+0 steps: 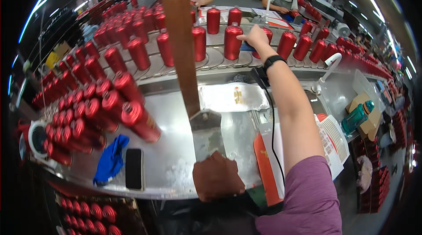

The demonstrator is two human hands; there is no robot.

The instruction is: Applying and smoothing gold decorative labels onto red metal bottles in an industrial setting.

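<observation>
My right hand (257,38) reaches over the work table to the conveyor, a dark band on its wrist. The thumb points left at the shoulder of a red metal bottle (232,43), close to it or touching it. Below the palm shows a piece of blue cloth (247,47), which the hand seems to grip; the fingertips are hidden. Another red bottle (268,36) stands just right of the hand, partly covered by it. My left hand is out of view.
More red bottles crowd the conveyor (211,58) and table's left. A blue cloth (112,158), a phone (134,169) and a brown piece (217,178) lie in front. A wooden post (178,37) rises mid-view. A teal bottle (358,116) is at right; co-workers sit beyond.
</observation>
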